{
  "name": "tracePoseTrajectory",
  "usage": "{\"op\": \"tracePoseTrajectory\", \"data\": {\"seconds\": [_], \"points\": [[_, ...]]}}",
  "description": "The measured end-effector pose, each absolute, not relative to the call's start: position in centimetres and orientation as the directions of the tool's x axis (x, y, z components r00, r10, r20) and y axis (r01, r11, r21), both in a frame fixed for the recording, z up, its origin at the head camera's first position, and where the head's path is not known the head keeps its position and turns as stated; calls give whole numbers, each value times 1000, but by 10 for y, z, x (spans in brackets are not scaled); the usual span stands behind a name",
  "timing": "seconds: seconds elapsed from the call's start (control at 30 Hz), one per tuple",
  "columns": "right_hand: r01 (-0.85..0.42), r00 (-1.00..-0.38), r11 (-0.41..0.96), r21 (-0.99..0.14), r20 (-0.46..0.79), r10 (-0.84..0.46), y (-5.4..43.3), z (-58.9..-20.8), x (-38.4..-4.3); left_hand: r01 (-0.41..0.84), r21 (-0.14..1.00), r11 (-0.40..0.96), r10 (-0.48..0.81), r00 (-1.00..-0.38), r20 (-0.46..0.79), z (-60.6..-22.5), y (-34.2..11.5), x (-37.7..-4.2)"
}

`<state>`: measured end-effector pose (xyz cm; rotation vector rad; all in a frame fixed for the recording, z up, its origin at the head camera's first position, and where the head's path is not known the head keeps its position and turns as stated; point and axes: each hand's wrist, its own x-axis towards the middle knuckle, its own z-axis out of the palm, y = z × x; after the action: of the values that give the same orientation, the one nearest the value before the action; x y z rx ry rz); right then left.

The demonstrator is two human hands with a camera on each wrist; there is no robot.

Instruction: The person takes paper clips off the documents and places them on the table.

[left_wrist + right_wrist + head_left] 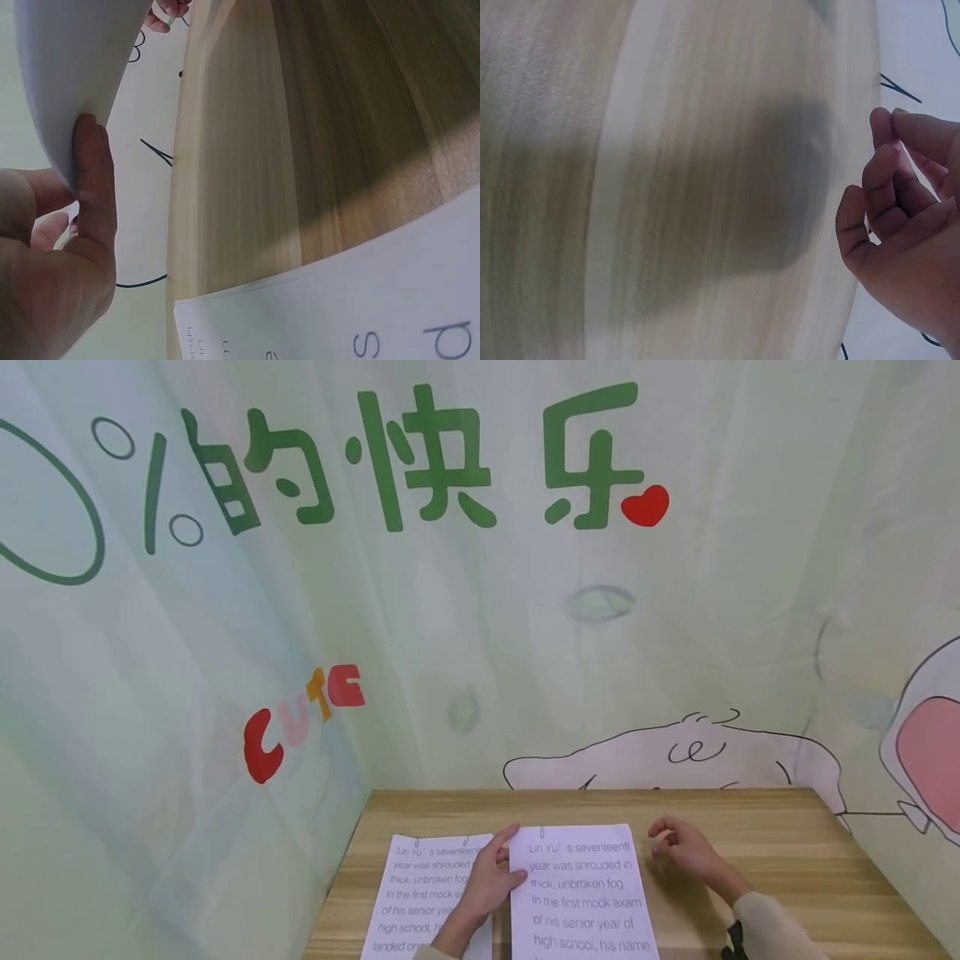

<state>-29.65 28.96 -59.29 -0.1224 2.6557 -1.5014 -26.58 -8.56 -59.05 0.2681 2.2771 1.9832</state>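
My left hand grips the left edge of a printed paper sheet, thumb in front and fingers behind. The sheet is raised above the table, and a paper clip sits on its top edge. In the left wrist view, my left hand holds the bent paper. To the right of the sheet, my right hand hovers apart from it, with thumb and index fingertips together. A small pale thing shows at those fingertips in the left wrist view, too small to name.
A second printed sheet lies on the wooden table at left, partly behind my left forearm. Two paper clips are on its top edge. A printed curtain stands behind the table and along its sides.
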Motion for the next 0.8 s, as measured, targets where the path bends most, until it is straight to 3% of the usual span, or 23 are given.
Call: {"op": "tracePoseTrajectory", "data": {"seconds": [0.23, 0.8], "points": [[17, -996, 567, -824, -66, -66, 288, -599, -294, 65, 991, 121, 197, -980, 40, -589, -85, -264], [-47, -997, 631, -775, -3, -78, 284, -611, -289, 45, 992, 119, 207, -978, 19, -591, -85, -263]]}}
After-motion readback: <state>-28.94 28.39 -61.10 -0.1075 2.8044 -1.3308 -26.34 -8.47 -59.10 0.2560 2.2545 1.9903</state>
